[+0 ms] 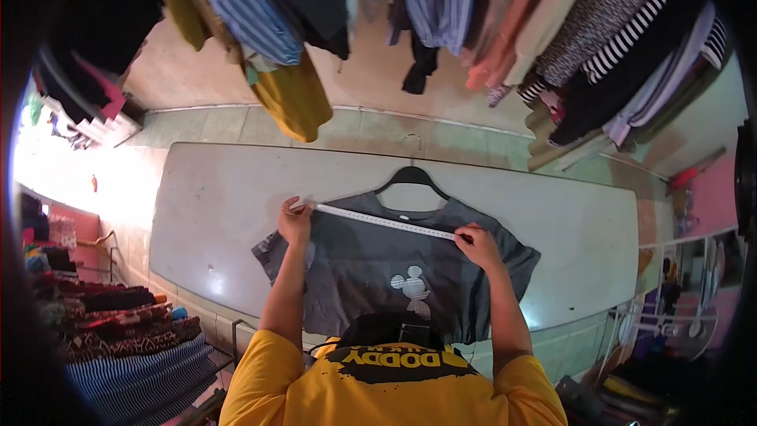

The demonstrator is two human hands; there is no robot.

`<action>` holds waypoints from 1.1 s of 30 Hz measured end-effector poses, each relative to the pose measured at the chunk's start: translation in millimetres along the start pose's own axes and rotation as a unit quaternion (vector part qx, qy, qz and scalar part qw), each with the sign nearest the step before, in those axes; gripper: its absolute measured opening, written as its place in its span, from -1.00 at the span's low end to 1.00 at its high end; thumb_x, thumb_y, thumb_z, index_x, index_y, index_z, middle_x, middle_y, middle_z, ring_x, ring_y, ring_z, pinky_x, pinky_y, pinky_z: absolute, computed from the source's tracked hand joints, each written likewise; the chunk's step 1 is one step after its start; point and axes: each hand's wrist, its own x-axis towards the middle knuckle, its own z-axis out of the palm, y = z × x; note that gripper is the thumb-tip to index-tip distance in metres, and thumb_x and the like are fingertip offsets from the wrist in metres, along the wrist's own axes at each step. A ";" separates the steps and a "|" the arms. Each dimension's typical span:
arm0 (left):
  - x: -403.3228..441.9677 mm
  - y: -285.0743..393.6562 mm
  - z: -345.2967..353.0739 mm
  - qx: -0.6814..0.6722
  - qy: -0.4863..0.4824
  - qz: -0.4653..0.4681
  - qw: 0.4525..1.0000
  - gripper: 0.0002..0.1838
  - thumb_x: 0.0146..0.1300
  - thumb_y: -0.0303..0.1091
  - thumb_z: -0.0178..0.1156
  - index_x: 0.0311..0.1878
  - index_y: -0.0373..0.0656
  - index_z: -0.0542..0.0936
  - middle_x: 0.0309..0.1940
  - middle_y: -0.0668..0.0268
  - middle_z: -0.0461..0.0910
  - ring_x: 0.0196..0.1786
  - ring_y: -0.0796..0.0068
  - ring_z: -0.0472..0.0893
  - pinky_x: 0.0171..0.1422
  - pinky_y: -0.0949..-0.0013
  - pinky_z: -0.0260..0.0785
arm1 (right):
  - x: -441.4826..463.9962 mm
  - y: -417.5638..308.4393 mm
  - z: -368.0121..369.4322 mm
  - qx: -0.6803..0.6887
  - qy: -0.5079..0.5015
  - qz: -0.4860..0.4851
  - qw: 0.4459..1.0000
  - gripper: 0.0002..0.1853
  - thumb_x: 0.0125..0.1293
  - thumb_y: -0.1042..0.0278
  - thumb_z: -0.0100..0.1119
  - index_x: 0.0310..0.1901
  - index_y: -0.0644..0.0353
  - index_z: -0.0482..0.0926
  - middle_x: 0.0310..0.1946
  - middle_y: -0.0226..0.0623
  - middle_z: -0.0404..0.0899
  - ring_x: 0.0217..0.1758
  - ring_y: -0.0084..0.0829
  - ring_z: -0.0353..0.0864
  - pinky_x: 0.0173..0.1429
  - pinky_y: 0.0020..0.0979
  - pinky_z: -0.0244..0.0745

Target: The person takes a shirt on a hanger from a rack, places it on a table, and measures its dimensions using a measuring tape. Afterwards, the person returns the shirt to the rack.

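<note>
A dark grey T-shirt (355,268) with a pale cartoon print lies spread on the white table, its collar facing away from me. Inside its neck sits a black hanger (412,177). Across the upper chest a white measuring tape (386,222) is stretched straight, slanting slightly down to the right. My left hand (295,219) pinches the tape's left end near the shirt's left shoulder. At the other side my right hand (478,245) pinches the tape below the right shoulder. The lower part of the shirt is hidden behind my body.
The white table (213,213) has rounded corners. Clothes hang overhead along the wall, including a mustard garment (296,102) and a striped shirt (441,0). Folded fabrics (134,355) are stacked at lower left. A metal rack (670,300) stands at right.
</note>
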 end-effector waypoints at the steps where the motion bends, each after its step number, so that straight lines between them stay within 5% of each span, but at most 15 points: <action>1: 1.2 -4.2 2.3 0.088 0.009 0.013 0.996 -0.57 -0.16 -0.30 0.38 -0.15 -0.08 0.51 -0.45 0.34 0.65 -0.33 0.49 0.60 -0.18 0.44 0.37 | -1.4 0.7 1.0 -0.005 0.009 0.013 1.000 -0.86 0.04 0.30 0.20 -0.37 0.15 0.58 -0.50 -0.28 0.50 -0.45 -0.28 0.52 -0.34 -0.36 0.41; 14: 3.5 -15.5 7.0 0.038 0.015 0.021 0.999 -0.57 -0.14 -0.25 0.40 -0.14 -0.04 0.50 -0.45 0.40 0.65 -0.35 0.56 0.59 -0.14 0.48 0.34 | 3.5 68.3 -78.9 -0.113 0.050 0.129 0.984 -0.85 0.02 0.26 0.20 -0.37 0.08 0.63 -0.39 -0.32 0.51 -0.33 -0.32 0.56 -0.20 -0.40 0.45; 31: -4.0 1.1 4.6 0.038 0.009 0.011 0.999 -0.57 -0.09 -0.32 0.40 -0.13 -0.15 0.47 -0.41 0.38 0.64 -0.34 0.62 0.57 -0.15 0.57 0.32 | 0.6 86.2 -77.6 -0.090 0.043 0.159 0.982 -0.83 0.04 0.31 0.21 -0.33 0.17 0.63 -0.39 -0.30 0.51 -0.34 -0.38 0.55 -0.19 -0.45 0.45; 33: 2.7 -10.7 6.1 0.026 0.002 0.020 0.999 -0.57 -0.10 -0.26 0.39 -0.12 -0.11 0.49 -0.42 0.39 0.64 -0.33 0.61 0.58 -0.11 0.54 0.31 | 0.4 84.0 -78.1 -0.103 0.035 0.169 0.980 -0.84 0.04 0.22 0.18 -0.37 0.06 0.64 -0.35 -0.36 0.52 -0.26 -0.35 0.56 -0.13 -0.39 0.45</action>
